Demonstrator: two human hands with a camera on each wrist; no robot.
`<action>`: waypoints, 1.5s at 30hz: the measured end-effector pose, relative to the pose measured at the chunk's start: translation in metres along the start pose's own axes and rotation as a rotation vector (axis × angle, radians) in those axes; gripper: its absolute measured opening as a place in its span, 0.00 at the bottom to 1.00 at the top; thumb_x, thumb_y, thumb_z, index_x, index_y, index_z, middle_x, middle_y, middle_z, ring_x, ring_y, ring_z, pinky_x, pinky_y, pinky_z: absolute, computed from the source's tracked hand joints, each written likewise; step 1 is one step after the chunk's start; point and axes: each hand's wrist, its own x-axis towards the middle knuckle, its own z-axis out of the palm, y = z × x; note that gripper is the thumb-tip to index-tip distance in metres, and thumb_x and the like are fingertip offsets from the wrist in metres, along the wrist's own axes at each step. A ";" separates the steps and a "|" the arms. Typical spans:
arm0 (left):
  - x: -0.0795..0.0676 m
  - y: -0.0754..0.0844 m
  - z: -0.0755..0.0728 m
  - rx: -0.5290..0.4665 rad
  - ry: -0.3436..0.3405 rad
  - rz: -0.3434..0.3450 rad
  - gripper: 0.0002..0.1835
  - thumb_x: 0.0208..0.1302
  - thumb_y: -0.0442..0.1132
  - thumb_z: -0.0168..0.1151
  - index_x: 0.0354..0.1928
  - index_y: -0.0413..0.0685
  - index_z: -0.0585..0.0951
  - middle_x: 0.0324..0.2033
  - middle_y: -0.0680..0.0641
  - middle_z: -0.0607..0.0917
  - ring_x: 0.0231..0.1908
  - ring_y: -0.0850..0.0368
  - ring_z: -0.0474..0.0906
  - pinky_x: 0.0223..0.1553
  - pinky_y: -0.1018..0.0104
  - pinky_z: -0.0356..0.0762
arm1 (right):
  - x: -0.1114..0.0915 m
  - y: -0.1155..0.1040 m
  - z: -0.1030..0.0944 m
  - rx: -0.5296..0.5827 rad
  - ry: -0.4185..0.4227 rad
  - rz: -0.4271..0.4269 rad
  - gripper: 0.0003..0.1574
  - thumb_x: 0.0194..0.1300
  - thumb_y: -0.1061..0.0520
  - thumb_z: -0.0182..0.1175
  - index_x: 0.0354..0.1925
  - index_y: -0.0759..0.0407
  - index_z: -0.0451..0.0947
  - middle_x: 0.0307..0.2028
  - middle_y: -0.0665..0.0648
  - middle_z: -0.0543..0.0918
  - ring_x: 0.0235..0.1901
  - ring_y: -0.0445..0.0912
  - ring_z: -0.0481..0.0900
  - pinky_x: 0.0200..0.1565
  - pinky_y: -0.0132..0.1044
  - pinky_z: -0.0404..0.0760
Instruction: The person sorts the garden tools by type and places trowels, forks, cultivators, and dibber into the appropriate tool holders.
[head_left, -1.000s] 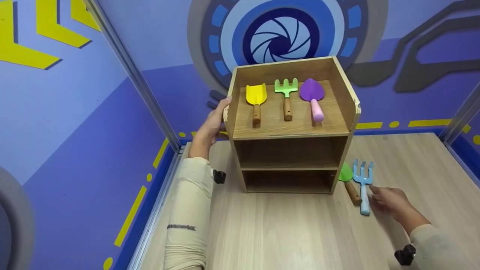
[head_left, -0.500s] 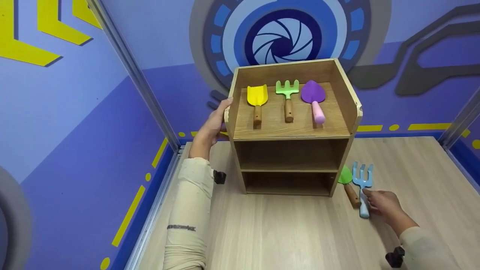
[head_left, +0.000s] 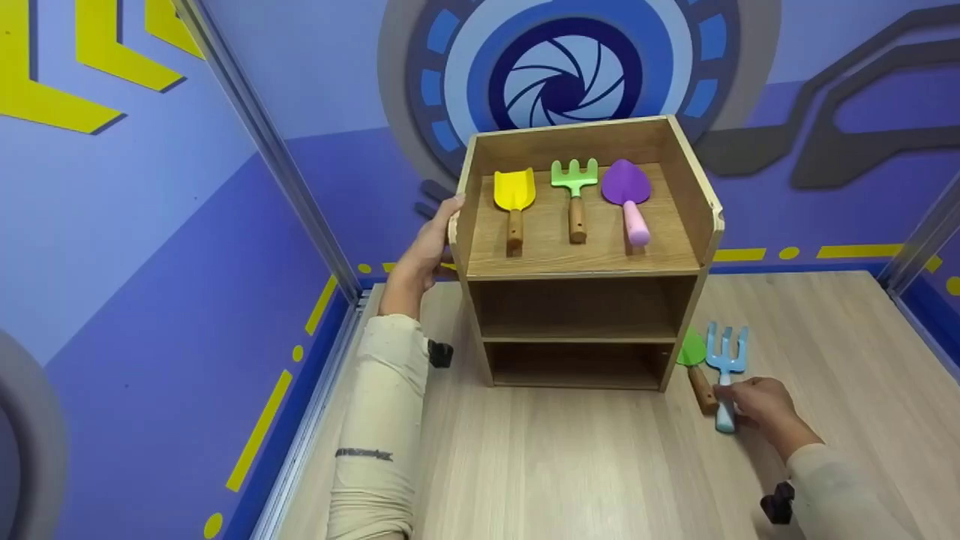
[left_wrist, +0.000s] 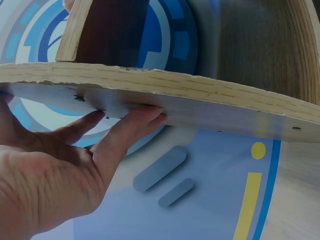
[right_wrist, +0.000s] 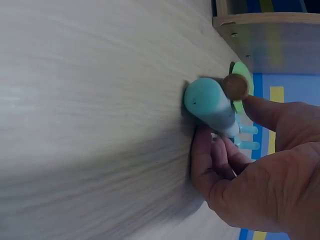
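Note:
My left hand (head_left: 421, 251) holds the left side of a small wooden shelf unit (head_left: 585, 275), thumb over its front edge. In the left wrist view, fingers (left_wrist: 132, 122) touch the outer face of the side panel (left_wrist: 190, 85). At lower right, my right hand (head_left: 765, 405) grips the handle of a light blue hand fork (head_left: 726, 363) between thumb and fingers. The right wrist view shows the fork's rounded handle end (right_wrist: 204, 96) close over the table, fingers beneath it. A green trowel (head_left: 691, 349) with a brown wooden handle lies right beside the fork.
On the unit's top shelf lie a yellow shovel (head_left: 514, 191), a light green hand rake (head_left: 574, 178) and a purple trowel (head_left: 625, 182) with a pink handle. The table (head_left: 570, 465) is bounded by printed blue panels (head_left: 330, 180) at the back and sides.
My right hand has moved left from beside the blue hand fork onto its handle and now grips it. The handle has shifted slightly left. My left hand stays at the shelf unit.

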 end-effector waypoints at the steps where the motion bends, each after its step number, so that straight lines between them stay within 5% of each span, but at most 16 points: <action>1: 0.000 0.000 0.000 -0.001 0.000 0.002 0.50 0.66 0.81 0.47 0.80 0.55 0.68 0.68 0.40 0.78 0.60 0.41 0.83 0.60 0.42 0.84 | 0.001 0.000 0.000 -0.007 0.008 0.003 0.40 0.72 0.48 0.64 0.64 0.79 0.66 0.53 0.68 0.73 0.53 0.56 0.75 0.49 0.40 0.87; 5: 0.001 0.000 -0.003 0.001 0.008 0.005 0.50 0.66 0.80 0.47 0.80 0.56 0.67 0.68 0.40 0.78 0.61 0.41 0.82 0.61 0.41 0.84 | 0.004 -0.001 -0.004 -0.037 -0.002 0.007 0.28 0.72 0.49 0.63 0.55 0.72 0.72 0.37 0.55 0.73 0.40 0.46 0.76 0.38 0.34 0.83; 10: 0.001 0.000 -0.003 0.011 0.001 0.000 0.51 0.65 0.81 0.47 0.82 0.58 0.65 0.72 0.41 0.75 0.64 0.41 0.80 0.63 0.41 0.82 | 0.005 -0.002 -0.007 -0.077 -0.025 0.010 0.26 0.72 0.48 0.61 0.51 0.70 0.72 0.30 0.50 0.73 0.34 0.43 0.76 0.37 0.36 0.81; 15: -0.001 -0.002 -0.003 -0.026 0.018 -0.006 0.50 0.65 0.81 0.47 0.81 0.58 0.66 0.70 0.39 0.77 0.62 0.41 0.82 0.61 0.41 0.84 | 0.005 -0.002 -0.005 -0.119 -0.001 -0.006 0.23 0.71 0.46 0.60 0.46 0.67 0.76 0.29 0.50 0.74 0.33 0.44 0.75 0.36 0.37 0.78; 22: 0.000 -0.003 0.001 -0.040 0.015 0.012 0.48 0.66 0.80 0.48 0.77 0.57 0.71 0.64 0.39 0.80 0.58 0.41 0.84 0.54 0.45 0.86 | 0.005 0.003 -0.005 -0.130 0.056 -0.034 0.35 0.71 0.45 0.60 0.56 0.77 0.76 0.34 0.54 0.80 0.35 0.44 0.76 0.35 0.34 0.78; 26: 0.000 -0.003 0.001 -0.040 0.020 0.003 0.50 0.65 0.80 0.48 0.78 0.56 0.70 0.63 0.39 0.82 0.57 0.41 0.85 0.54 0.45 0.86 | 0.006 0.003 -0.004 -0.127 0.058 -0.024 0.31 0.71 0.44 0.60 0.50 0.73 0.77 0.30 0.52 0.79 0.33 0.44 0.76 0.34 0.35 0.78; 45: 0.002 -0.002 0.002 -0.029 0.023 0.002 0.50 0.64 0.80 0.48 0.79 0.57 0.69 0.66 0.39 0.80 0.59 0.41 0.84 0.56 0.43 0.86 | 0.008 0.007 -0.011 -0.132 -0.016 -0.041 0.37 0.74 0.42 0.57 0.57 0.77 0.77 0.35 0.52 0.79 0.35 0.42 0.77 0.36 0.34 0.79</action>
